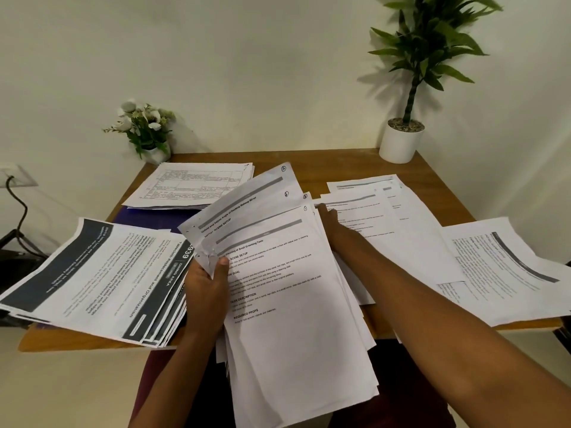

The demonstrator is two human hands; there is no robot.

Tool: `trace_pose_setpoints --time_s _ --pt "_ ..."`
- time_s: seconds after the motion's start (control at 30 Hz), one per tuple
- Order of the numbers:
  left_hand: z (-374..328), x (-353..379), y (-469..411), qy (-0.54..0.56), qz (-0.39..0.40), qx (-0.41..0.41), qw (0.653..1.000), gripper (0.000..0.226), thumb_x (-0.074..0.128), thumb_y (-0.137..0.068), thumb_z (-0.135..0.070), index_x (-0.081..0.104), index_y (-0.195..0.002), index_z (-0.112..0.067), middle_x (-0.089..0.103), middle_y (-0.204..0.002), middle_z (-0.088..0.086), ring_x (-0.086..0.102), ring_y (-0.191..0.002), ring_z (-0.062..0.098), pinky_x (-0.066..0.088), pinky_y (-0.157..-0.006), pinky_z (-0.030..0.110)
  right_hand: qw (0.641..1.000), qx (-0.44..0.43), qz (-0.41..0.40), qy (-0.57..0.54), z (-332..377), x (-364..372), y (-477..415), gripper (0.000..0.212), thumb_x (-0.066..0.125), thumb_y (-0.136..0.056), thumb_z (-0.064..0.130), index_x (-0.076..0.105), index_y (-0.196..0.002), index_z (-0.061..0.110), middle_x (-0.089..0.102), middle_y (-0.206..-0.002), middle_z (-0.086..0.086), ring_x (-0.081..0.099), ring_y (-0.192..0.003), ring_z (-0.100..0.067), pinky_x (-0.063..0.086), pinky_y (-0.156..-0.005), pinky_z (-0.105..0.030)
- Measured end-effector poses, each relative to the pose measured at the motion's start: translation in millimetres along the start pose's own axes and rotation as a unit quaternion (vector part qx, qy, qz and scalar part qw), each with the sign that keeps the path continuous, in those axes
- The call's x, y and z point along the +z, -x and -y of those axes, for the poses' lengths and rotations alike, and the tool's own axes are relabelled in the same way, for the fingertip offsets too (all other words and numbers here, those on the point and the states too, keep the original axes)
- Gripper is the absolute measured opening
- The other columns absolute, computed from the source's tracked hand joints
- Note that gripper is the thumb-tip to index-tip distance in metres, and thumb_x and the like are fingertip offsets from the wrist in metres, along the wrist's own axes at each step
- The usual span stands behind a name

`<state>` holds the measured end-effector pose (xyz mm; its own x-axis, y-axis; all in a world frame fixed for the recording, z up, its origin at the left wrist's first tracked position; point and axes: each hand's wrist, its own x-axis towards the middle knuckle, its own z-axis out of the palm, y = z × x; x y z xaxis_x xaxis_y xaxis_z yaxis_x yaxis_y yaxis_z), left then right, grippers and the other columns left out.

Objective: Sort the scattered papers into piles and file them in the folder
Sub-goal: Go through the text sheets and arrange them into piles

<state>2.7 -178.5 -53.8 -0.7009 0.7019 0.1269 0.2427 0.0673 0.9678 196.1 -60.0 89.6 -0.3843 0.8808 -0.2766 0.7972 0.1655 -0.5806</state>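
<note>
Folder (145, 216) lies under table-form papers (191, 185); left hand (205, 291) clutches fanned sheets (278, 273).

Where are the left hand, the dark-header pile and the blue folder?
left hand (206, 288), head view, on the back of the hand gripping the fanned sheets.
dark-header pile (102, 279), head view, on the top sheet's printed middle.
blue folder (154, 216), head view, on the bare blue strip below the rear pile.

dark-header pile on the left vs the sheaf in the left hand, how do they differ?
The dark-header pile lies flat on the table; the sheaf is held up, fanned, in the left hand. The pile's pages carry dark header bands and lie turned sideways to the camera; the sheaf's have thin grey bars, circled corner numbers, and text nearer upright. Both are printed white sheets.
</note>
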Motion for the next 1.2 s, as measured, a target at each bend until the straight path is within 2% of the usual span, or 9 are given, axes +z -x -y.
trace_pose_setpoints --time_s 0.1,0.2,0.37,0.5,0.6,0.7,0.8,1.03,1.2 --pt "0 1 0 -0.007 0.001 -0.002 1.0 0.013 0.062 -0.1 -0.022 0.058 -0.104 -0.01 0.063 -0.086 -0.001 0.065 -0.073 -0.005 0.047 -0.054 0.007 0.995 0.061 0.022 -0.079 -24 16 -15 0.063 0.022 -0.11 0.046 0.005 -0.162 0.016 0.007 -0.17 -0.01 0.008 -0.156 -0.031 0.009 -0.125 -0.048" --pt "-1 2 1 -0.001 0.005 0.004 1.0 0.012 0.062 -0.1 -0.021 0.058 -0.103 -0.01 0.062 -0.084 -0.002 0.066 -0.072 0.001 0.048 -0.056 0.012 0.984 0.134 -0.001 -0.115 -32 24 -28 0.075 0.02 -0.1 0.071 0.021 -0.161 0.028 0.028 -0.165 -0.011 0.026 -0.152 -0.032 0.021 -0.123 -0.048" --pt "-3 2 2 0.003 0.006 0.006 1.0 0.011 0.062 -0.1 -0.021 0.057 -0.102 -0.012 0.061 -0.083 -0.004 0.066 -0.072 0.005 0.048 -0.056 0.011 0.976 0.152 0.017 -0.155 -30 20 -37 0.071 0.016 -0.105 0.062 0.015 -0.162 0.021 0.017 -0.168 -0.011 0.019 -0.154 -0.035 0.016 -0.125 -0.052" --pt "-1 1 1 0.006 0.009 0.012 1.0 0.008 0.062 -0.1 -0.021 0.057 -0.096 -0.017 0.062 -0.082 0.001 0.066 -0.071 -0.002 0.05 -0.054 0.01 0.966 0.148 0.01 -0.213 -85 45 -101 0.104 0.03 -0.071 0.094 0.045 -0.15 0.029 0.046 -0.154 -0.008 0.043 -0.142 -0.033 0.033 -0.118 -0.055" --pt "0 1 -1 0.015 0.011 0.008 1.0 0.007 0.062 -0.1 -0.02 0.058 -0.098 -0.015 0.064 -0.085 0.002 0.067 -0.074 -0.001 0.054 -0.057 0.016 0.956 0.089 -0.011 -0.278 -54 35 -72 0.057 0.052 -0.09 0.069 0.066 -0.116 0.021 0.062 -0.128 -0.011 0.058 -0.119 -0.028 0.04 -0.111 -0.05" --pt "-1 2 -1 0.01 0.009 0.007 1.0 0.013 0.062 -0.1 -0.02 0.059 -0.104 -0.008 0.064 -0.087 0.001 0.066 -0.076 -0.004 0.051 -0.058 0.014 0.955 0.002 -0.007 -0.296 -23 23 -54 0.03 0.037 -0.111 0.02 0.063 -0.113 0.006 0.064 -0.109 -0.005 0.062 -0.102 -0.021 0.045 -0.095 -0.049" --pt "-3 1 2 0.012 0.005 0.007 1.0 0.011 0.061 -0.101 -0.018 0.057 -0.099 -0.009 0.061 -0.083 0.003 0.064 -0.069 -0.007 0.049 -0.055 0.01 0.921 -0.023 0.019 -0.388 -25 27 -58 0.036 0.028 -0.112 0.034 0.049 -0.083 0.031 0.061 -0.06 0.022 0.059 -0.059 0.004 0.048 -0.064 -0.02" --pt "-5 -1 1 0.023 -0.004 0.002 1.0 0.019 0.063 -0.099 -0.025 0.06 -0.113 -0.012 0.065 -0.097 -0.006 0.065 -0.091 0.006 0.052 -0.072 0.017 0.957 0.005 0.029 -0.288 -50 48 -46 0.032 0.051 -0.105 0.013 0.045 -0.073 0.011 0.045 -0.067 -0.003 0.041 -0.063 -0.014 0.034 -0.062 -0.027" --pt "-12 -6 -1 0.058 0.009 -0.008 0.998 0.03 0.061 -0.101 -0.028 0.062 -0.127 -0.013 0.068 -0.111 -0.008 0.064 -0.101 0.005 0.05 -0.081 0.021 0.945 0.007 -0.073 -0.318 -67 32 -37 0.022 0.08 -0.079 0.029 0.073 -0.093 0.013 0.076 -0.082 -0.005 0.069 -0.069 -0.02 0.05 -0.057 -0.026"
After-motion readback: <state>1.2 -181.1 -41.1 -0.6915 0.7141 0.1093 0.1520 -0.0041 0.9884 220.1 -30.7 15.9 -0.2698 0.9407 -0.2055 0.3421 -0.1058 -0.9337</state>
